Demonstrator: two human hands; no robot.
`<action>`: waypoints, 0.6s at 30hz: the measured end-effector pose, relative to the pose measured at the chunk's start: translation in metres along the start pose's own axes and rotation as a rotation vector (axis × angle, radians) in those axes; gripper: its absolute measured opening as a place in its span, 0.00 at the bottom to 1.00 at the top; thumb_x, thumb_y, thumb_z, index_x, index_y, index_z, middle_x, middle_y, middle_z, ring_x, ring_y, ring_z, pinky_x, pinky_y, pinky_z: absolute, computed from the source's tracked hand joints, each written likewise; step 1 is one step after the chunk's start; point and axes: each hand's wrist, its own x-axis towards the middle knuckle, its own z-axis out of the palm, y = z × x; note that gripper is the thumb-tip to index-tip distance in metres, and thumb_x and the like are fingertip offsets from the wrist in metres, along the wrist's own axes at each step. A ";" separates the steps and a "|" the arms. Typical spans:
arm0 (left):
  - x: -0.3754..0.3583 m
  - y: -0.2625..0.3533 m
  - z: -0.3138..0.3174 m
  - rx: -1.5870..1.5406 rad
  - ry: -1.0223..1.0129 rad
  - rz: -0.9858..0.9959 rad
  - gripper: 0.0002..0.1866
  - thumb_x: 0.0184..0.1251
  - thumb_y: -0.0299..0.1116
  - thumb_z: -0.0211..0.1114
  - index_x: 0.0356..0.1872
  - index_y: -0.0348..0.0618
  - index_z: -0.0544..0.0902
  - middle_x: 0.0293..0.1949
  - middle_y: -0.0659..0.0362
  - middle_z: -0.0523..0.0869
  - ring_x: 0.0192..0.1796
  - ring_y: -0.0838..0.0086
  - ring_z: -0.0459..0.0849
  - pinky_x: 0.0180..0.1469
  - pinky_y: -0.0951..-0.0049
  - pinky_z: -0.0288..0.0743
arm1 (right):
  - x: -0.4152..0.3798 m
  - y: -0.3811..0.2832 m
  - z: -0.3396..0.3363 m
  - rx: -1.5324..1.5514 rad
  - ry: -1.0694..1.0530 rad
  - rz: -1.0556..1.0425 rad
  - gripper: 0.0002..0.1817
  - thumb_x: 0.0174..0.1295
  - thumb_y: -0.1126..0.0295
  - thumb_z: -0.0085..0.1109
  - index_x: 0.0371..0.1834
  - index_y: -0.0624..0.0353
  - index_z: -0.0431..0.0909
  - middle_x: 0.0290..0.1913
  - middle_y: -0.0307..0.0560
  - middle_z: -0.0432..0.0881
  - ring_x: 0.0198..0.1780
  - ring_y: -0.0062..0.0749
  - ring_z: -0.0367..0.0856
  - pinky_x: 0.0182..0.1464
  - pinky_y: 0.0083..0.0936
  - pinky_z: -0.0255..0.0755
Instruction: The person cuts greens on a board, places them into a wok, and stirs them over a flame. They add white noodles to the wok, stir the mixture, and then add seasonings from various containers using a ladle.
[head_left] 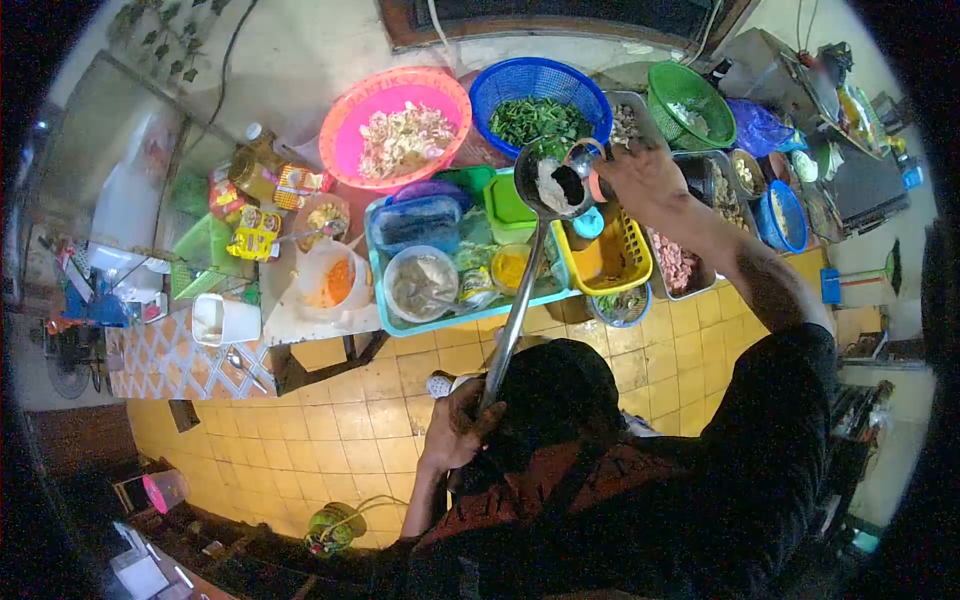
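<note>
My left hand (455, 430) is closed round the lower end of a long metal ladle (517, 312). The ladle's bowl is up over the tray of containers, with something white (553, 188) and a dark patch in it. My right hand (645, 178) grips a small clear jar (583, 153) with an orange-pink band, tilted at the ladle bowl's right edge. What is inside the jar cannot be made out. Below the bowl are a lidded green container (510, 205) and a yellow basket (640, 268).
Along the back stand a pink basket (340, 160) of shredded pale food, a blue basket (540, 75) of chopped greens and a green basket (690, 90). A turquoise tray (420, 328) holds several tubs. Raw meat (672, 265) lies in a metal tray at right.
</note>
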 end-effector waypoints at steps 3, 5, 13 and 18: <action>0.018 0.017 0.028 0.114 0.068 -0.069 0.13 0.59 0.35 0.61 0.40 0.36 0.75 0.24 0.53 0.76 0.20 0.73 0.75 0.26 0.72 0.68 | 0.004 0.029 0.015 0.102 -0.007 -0.033 0.22 0.48 0.72 0.54 0.50 0.49 0.72 0.45 0.48 0.76 0.50 0.36 0.75 0.51 0.33 0.68; 0.027 0.026 0.038 0.049 0.068 -0.068 0.14 0.58 0.35 0.61 0.39 0.36 0.75 0.25 0.53 0.76 0.21 0.71 0.75 0.26 0.70 0.68 | 0.003 0.041 0.021 0.093 -0.006 -0.015 0.20 0.47 0.73 0.54 0.47 0.50 0.73 0.45 0.47 0.77 0.49 0.36 0.76 0.48 0.31 0.69; 0.051 0.030 0.072 -0.041 0.098 -0.231 0.11 0.59 0.34 0.61 0.38 0.37 0.75 0.20 0.58 0.75 0.20 0.76 0.73 0.24 0.73 0.67 | -0.004 0.084 0.049 0.284 -0.045 -0.051 0.18 0.43 0.74 0.57 0.41 0.45 0.72 0.36 0.45 0.79 0.37 0.41 0.80 0.34 0.35 0.73; 0.053 0.039 0.065 -0.390 0.044 -0.140 0.08 0.60 0.31 0.60 0.36 0.37 0.75 0.18 0.62 0.74 0.17 0.81 0.70 0.20 0.79 0.64 | -0.026 0.080 0.069 0.489 0.123 0.231 0.31 0.38 0.63 0.64 0.52 0.44 0.70 0.41 0.52 0.79 0.39 0.51 0.79 0.38 0.40 0.74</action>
